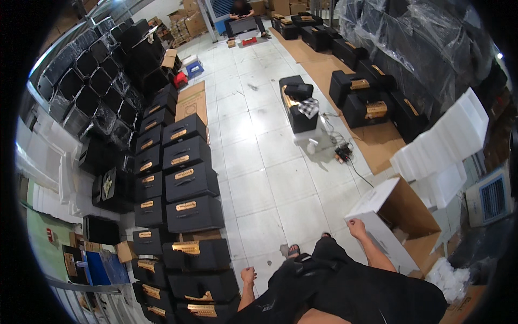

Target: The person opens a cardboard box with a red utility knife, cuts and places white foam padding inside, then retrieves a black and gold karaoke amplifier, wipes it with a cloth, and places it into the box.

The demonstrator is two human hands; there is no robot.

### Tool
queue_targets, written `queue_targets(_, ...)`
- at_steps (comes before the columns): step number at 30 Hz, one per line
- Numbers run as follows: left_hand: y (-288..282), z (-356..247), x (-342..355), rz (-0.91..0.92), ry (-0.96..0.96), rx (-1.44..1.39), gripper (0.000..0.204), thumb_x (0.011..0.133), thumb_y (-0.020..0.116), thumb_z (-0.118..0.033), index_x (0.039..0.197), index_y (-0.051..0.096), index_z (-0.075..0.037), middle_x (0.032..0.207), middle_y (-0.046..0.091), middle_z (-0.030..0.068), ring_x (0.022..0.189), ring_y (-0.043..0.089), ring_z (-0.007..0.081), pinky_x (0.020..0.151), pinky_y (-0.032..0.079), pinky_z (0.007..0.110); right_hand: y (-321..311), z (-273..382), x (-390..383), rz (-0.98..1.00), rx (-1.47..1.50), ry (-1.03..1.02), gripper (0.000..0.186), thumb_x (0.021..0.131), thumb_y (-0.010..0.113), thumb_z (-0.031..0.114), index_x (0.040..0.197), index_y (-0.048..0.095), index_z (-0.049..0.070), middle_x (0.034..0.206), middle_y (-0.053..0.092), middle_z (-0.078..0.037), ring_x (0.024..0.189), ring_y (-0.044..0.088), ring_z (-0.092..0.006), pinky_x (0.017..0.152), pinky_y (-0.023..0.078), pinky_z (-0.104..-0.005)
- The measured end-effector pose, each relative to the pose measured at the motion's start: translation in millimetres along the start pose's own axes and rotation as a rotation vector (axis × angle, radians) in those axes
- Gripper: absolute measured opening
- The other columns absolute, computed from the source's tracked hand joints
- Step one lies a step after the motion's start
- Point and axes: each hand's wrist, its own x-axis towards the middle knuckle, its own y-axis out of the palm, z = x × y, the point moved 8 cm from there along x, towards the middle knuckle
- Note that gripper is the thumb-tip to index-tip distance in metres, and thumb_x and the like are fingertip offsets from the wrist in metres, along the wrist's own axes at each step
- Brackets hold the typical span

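My left hand (249,275) hangs beside the rows of black speaker-like cabinets, its fingers loosely curled with nothing visible in them. Nearest to it is a black cabinet (203,284) with a gold panel. On the other side, my right hand (356,228) is closed, over the near left corner of a large open cardboard box (377,207) that is white outside and brown inside. Whether the fingers touch the box I cannot tell, and no object shows in them.
Ahead, a black cabinet (298,115) bears a checked cloth (308,108); a white spray bottle (312,146) and tangled cables (343,153) are near it. White foam sheets (445,137) lean behind the box. Far off sits another person (241,11). More cabinets (369,109) line the right.
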Motion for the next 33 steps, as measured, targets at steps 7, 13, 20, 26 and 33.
queue_targets(7,91,-124,54,0.081,0.132,0.181,0.034,0.082,0.068,-0.026,0.102,0.069,0.001,0.086,0.070,0.0132,0.065,0.067,0.0195,0.057,0.054,0.031,63,-17,51,0.208,-0.146,0.095,0.042,0.080,0.066,0.036,0.087,0.070,-0.005,0.094,0.069,-0.025,0.091,0.066,-0.0404,0.083,0.051,-0.0462)
queue_targets(13,194,-279,115,0.246,0.320,0.612,0.049,0.081,0.067,-0.041,0.109,0.069,-0.001,0.104,0.070,0.0201,0.099,0.067,0.0320,0.088,0.051,0.038,98,-80,105,0.368,-0.273,0.301,0.038,0.078,0.068,0.033,0.087,0.070,-0.004,0.093,0.068,-0.026,0.090,0.067,-0.0390,0.082,0.052,-0.0457)
queue_targets(20,290,-521,144,0.287,0.605,0.803,0.044,0.082,0.059,-0.041,0.099,0.072,-0.003,0.094,0.071,0.0186,0.093,0.068,0.0336,0.085,0.052,0.041,43,17,301,0.125,0.001,0.371,0.038,0.083,0.060,0.035,0.081,0.071,-0.001,0.086,0.069,-0.022,0.083,0.068,-0.0378,0.080,0.052,-0.0454)
queue_targets(26,402,-723,206,0.373,1.002,0.970,0.044,0.083,0.065,-0.038,0.107,0.068,0.000,0.103,0.068,0.0223,0.099,0.065,0.0384,0.088,0.050,0.044,-30,138,442,-0.206,0.520,0.257,0.025,0.090,0.060,0.023,0.097,0.067,0.000,0.078,0.067,-0.007,0.064,0.063,-0.0143,0.055,0.051,-0.0279)
queue_targets(33,610,-899,259,0.648,1.143,1.164,0.049,0.071,0.075,-0.028,0.109,0.061,0.001,0.098,0.068,0.0236,0.096,0.065,0.0396,0.083,0.051,0.046,41,64,336,-0.364,0.696,0.884,0.020,0.093,0.056,0.017,0.088,0.062,-0.001,0.069,0.059,-0.005,0.053,0.055,-0.0148,0.044,0.043,-0.0294)
